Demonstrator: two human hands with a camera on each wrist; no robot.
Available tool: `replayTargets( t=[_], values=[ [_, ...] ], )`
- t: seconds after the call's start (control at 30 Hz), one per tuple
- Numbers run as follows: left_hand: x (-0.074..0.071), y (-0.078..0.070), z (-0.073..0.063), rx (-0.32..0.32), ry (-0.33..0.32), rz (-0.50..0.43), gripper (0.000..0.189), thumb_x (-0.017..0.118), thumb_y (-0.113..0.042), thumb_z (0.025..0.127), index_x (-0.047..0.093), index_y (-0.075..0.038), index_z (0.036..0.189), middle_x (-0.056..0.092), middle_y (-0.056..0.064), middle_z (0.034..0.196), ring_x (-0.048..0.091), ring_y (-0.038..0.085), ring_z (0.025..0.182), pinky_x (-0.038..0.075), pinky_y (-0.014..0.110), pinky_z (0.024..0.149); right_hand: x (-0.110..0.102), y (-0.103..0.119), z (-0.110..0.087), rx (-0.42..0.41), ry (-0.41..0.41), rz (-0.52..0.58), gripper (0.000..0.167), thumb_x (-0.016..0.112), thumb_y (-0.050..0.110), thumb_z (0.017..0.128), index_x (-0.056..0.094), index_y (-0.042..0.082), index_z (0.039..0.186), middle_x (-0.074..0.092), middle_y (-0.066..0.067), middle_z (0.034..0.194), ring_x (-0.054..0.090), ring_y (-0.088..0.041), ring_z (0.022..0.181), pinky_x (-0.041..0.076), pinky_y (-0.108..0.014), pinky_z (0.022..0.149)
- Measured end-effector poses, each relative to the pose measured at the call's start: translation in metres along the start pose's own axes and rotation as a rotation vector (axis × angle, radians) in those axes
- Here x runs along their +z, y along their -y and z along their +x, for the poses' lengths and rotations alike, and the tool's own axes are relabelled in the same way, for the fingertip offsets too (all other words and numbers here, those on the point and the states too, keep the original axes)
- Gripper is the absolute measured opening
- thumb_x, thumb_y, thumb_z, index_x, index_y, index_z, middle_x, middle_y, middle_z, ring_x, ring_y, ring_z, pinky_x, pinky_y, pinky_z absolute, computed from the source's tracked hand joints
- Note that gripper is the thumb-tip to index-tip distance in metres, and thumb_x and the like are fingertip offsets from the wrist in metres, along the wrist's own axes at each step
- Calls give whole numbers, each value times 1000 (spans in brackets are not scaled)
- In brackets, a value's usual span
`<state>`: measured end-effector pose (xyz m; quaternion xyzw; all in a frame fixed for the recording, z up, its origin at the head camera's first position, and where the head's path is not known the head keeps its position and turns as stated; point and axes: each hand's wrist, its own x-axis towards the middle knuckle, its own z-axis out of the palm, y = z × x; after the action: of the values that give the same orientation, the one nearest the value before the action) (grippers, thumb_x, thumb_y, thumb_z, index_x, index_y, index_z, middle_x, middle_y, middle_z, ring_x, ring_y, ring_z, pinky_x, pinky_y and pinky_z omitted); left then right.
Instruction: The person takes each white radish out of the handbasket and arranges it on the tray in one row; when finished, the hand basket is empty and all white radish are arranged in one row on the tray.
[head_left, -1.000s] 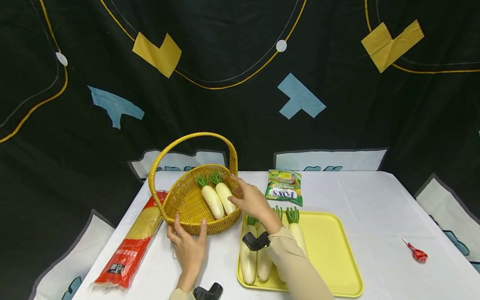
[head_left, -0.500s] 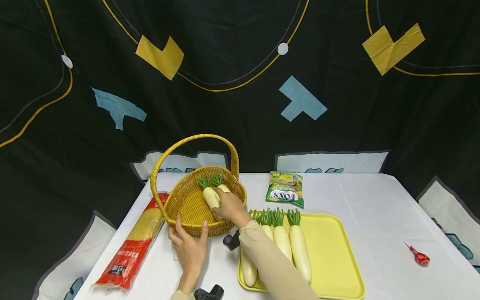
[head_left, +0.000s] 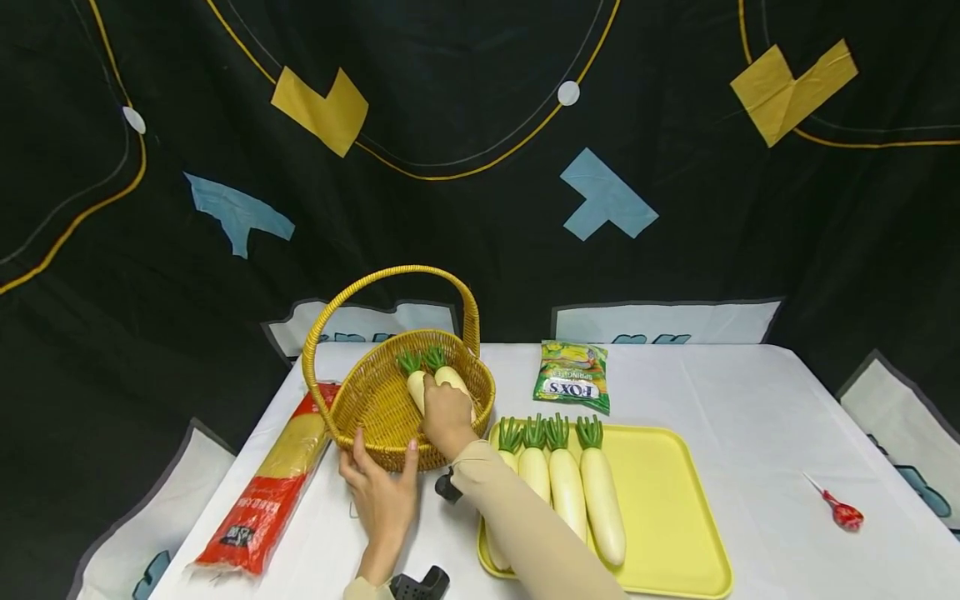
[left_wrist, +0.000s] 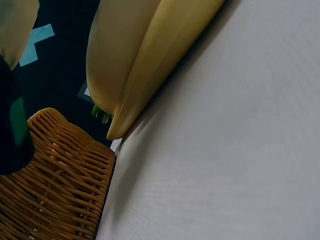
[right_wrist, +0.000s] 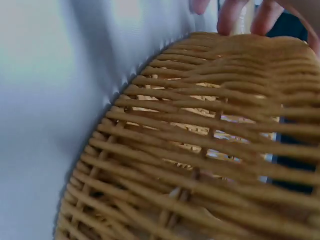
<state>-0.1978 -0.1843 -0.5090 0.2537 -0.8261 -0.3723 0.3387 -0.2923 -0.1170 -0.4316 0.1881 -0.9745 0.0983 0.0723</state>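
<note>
The wicker basket (head_left: 375, 400), yellow-brown with a tall handle, holds two white radishes (head_left: 453, 380) with green tops. My left hand (head_left: 384, 500) rests against its near wall, thumb and forefinger spread; in the right wrist view its fingers (right_wrist: 232, 15) touch the weave. Inside the basket, my right hand (head_left: 447, 419) reaches down with bent fingers over the lower part of the left radish, which it seems to pinch; the fingertips are hidden. Wicker wall (left_wrist: 55, 185) also appears in the left wrist view, beside a radish (left_wrist: 117, 50) on the tray.
A yellow tray (head_left: 667, 500) right of the basket carries several radishes (head_left: 600, 500), partly under my right forearm. A red-and-yellow noodle pack (head_left: 270, 492) lies left of the basket. Behind the tray is a green FOX'S bag (head_left: 572, 375); a red lollipop (head_left: 847, 517) lies far right.
My right hand has moved from the basket's right rim, across the right radish, leftward onto the left radish. More of the tray's radishes show now. My left hand stays at the near wall.
</note>
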Motion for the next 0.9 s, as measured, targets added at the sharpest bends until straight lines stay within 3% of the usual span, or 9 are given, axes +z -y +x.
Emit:
replayTargets(
  t=[0.17,0.3,0.67,0.9],
  values=[
    [0,-3,1,15,-13,-14,86,67,-46,76,21,-16,141,15,32,139,36,52,114,34,59,87,-1,7,0,13,19,45,57,76,19,69,53,13,120,66,-9,90,64,-24,75,51,-33,56],
    [0,-4,2,22,-29,-14,85,68,-45,76,22,-16,141,15,31,139,36,52,115,34,57,89,-1,6,1,23,45,127,53,75,17,69,56,11,118,64,-12,94,64,-25,79,51,-33,59],
    [1,-1,-1,23,-49,9,84,67,-46,75,23,-17,141,19,31,137,39,51,111,36,58,84,-4,-8,-1,75,143,487,63,79,28,66,57,9,122,64,-9,112,61,-25,96,49,-33,80],
    [-2,-3,-2,14,-28,16,85,66,-47,76,21,-16,141,17,32,137,38,52,112,35,58,85,-8,-16,1,167,189,826,61,75,21,71,53,8,126,55,-17,125,56,-30,105,51,-32,74]
  ],
)
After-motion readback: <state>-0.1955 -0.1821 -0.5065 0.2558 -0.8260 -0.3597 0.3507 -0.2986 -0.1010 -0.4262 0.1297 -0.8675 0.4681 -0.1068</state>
